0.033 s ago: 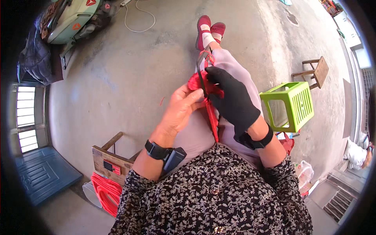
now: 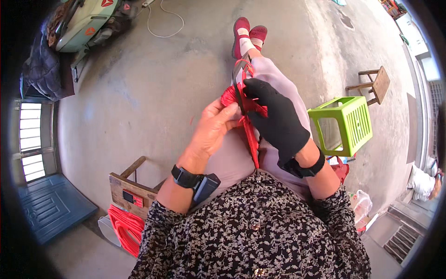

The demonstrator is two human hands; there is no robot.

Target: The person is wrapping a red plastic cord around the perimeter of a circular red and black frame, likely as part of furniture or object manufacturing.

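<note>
My left hand (image 2: 210,129) is bare, with thumb and fingers closed on a red bundle of cord (image 2: 228,96) above my lap. My right hand (image 2: 278,120), in a black glove, grips the same red cordwork from the other side, its thumb and fingers curled round it. A thin dark strip (image 2: 235,76) runs up past the bundle toward my feet; its kind I cannot make out. From the bundle a red band (image 2: 252,145) hangs down between my thighs. What lies inside the gloved fingers is hidden.
At my left stands a wooden stool (image 2: 132,186) bearing a small red and black device (image 2: 133,198). Below it a bucket (image 2: 108,231) has coiled red cord (image 2: 126,228). A green plastic stool (image 2: 347,125) and a wooden stool (image 2: 382,85) stand to the right. A scooter (image 2: 88,28) is far left.
Both hands stay almost in place. The red bundle and the dark strip have shifted very slightly, and my left fingers a little with them.
</note>
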